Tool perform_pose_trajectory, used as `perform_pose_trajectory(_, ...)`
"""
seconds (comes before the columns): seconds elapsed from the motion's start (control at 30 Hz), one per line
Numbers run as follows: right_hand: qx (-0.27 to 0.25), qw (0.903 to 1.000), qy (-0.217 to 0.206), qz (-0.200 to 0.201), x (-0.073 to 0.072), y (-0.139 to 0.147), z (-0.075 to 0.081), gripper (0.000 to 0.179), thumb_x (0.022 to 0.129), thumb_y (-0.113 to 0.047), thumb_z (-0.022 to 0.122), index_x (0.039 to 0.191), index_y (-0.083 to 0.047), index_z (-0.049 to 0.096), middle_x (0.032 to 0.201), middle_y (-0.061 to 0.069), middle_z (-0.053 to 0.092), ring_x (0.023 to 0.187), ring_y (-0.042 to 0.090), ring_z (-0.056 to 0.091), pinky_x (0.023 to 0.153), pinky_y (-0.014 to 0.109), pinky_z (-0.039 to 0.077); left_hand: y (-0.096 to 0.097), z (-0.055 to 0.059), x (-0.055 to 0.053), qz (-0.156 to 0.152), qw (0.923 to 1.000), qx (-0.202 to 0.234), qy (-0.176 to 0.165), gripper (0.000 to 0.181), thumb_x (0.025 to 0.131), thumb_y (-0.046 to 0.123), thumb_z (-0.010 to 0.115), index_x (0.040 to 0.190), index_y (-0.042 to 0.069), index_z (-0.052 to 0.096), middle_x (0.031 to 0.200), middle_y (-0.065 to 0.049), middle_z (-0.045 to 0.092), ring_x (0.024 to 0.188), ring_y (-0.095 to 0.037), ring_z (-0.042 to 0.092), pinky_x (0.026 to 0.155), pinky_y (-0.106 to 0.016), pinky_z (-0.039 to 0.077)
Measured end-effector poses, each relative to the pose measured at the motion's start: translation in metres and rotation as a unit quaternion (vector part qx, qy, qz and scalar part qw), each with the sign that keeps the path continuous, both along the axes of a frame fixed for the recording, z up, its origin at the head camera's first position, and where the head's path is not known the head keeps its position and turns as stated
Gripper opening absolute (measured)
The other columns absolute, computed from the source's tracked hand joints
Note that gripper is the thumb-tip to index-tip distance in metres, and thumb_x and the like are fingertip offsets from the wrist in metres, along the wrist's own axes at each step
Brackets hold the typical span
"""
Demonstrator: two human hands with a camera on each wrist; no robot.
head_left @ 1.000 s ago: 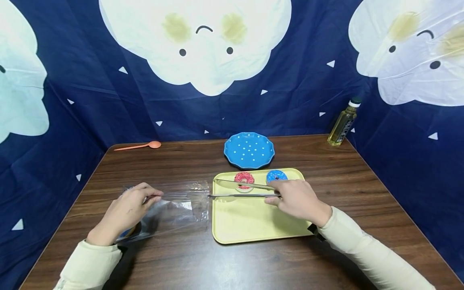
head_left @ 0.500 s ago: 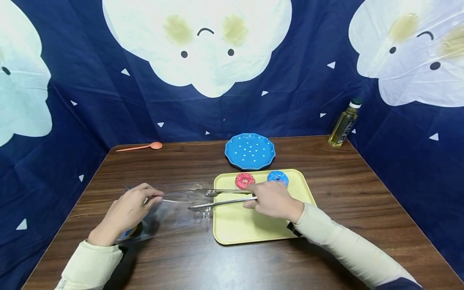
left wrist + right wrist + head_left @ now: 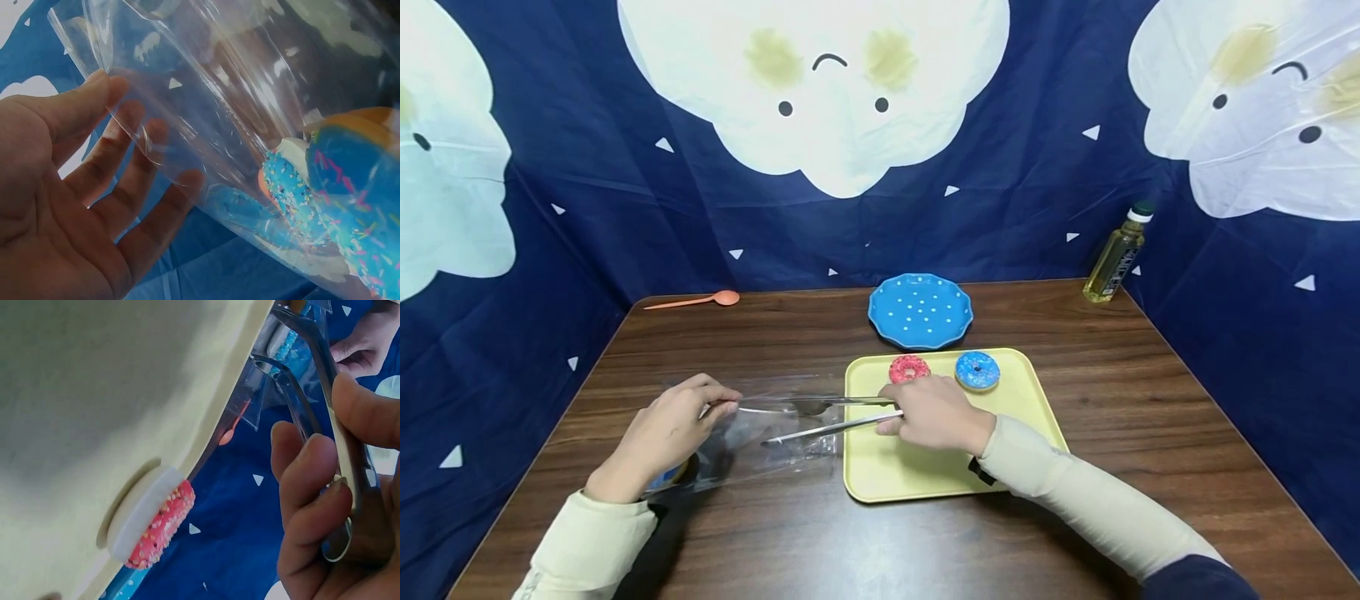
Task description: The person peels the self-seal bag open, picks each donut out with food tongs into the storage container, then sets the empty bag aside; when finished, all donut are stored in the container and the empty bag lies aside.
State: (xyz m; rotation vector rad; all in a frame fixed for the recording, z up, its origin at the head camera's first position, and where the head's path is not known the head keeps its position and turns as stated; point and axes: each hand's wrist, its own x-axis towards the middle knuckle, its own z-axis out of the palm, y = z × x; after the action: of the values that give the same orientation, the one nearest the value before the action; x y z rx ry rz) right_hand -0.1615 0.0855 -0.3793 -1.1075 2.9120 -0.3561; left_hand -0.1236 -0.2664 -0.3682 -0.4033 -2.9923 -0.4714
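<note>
My left hand [image 3: 670, 433] pinches the mouth edge of a clear plastic bag [image 3: 206, 75] between thumb and forefinger; its other fingers lie behind the film. Inside the bag are a blue-iced doughnut [image 3: 359, 219] with sprinkles and another blue sprinkled one [image 3: 287, 184], lower down. My right hand [image 3: 936, 412] grips metal tongs [image 3: 835, 428] that point left. Their tips are spread apart over the bag's mouth, with nothing between them. Beneath and behind this hand, a pink-red doughnut [image 3: 902, 365] and a blue doughnut [image 3: 965, 372] sit on the pale yellow tray [image 3: 880, 479].
Behind the tray stands a blue dotted plate [image 3: 920, 321]. An orange spoon [image 3: 726, 297] lies along the table's back left edge. At the back right corner is a bottle of yellow liquid [image 3: 1108, 267]. Blue cloud-print cloth hangs around the table.
My right hand has moved left across the tray, carrying the tongs' tips from the tray's left edge to over the bag; the tips have spread wider. My left hand keeps its pinch on the bag.
</note>
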Motion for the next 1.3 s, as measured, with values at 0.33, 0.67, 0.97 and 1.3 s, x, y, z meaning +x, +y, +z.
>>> perform_pose_trajectory(0.33,0.009,0.9985,-0.026,0.048,-0.014,-0.033,-0.012,0.033,0.093,-0.049,0.069,0.104,-0.018,0.071,0.065,-0.008,0.051,0.057,0.014,0.048,0.047,0.033,0.038,-0.001,-0.003,0.001,0.003,1.0,0.0,-0.004,0.018,0.099,0.022,0.067,0.111,0.014,0.077,0.107,0.0,0.067,0.078,-0.013,0.06,0.059,-0.037,0.047)
perform_pose_trajectory(0.67,0.03,0.9966,-0.029,0.071,-0.023,-0.063,-0.018,0.052,0.094,-0.054,0.065,0.13,-0.017,0.067,0.098,-0.003,0.072,0.072,0.013,0.062,0.052,0.029,0.045,-0.001,-0.002,0.001,-0.002,1.0,-0.003,0.007,0.017,0.098,0.021,0.068,0.11,0.014,0.077,0.106,0.0,0.067,0.079,-0.013,0.061,0.058,-0.038,0.048)
perform_pose_trajectory(0.97,0.041,0.9945,-0.03,0.092,-0.029,-0.089,-0.019,0.057,0.093,-0.057,0.063,0.136,-0.019,0.064,0.112,-0.004,0.072,0.087,0.016,0.069,0.065,0.034,0.052,0.001,0.002,-0.001,-0.006,0.9998,-0.008,0.017,0.015,0.097,0.022,0.069,0.109,0.016,0.078,0.104,0.002,0.067,0.08,-0.012,0.061,0.06,-0.041,0.05)
perform_pose_trajectory(1.3,0.046,0.9921,-0.022,0.114,-0.035,-0.112,-0.019,0.059,0.093,-0.059,0.063,0.136,-0.018,0.064,0.113,-0.004,0.072,0.089,0.016,0.07,0.066,0.033,0.053,0.002,0.005,-0.002,-0.01,0.9995,-0.011,0.029,0.015,0.097,0.02,0.069,0.108,0.016,0.078,0.104,0.002,0.067,0.076,-0.01,0.058,0.057,-0.036,0.047)
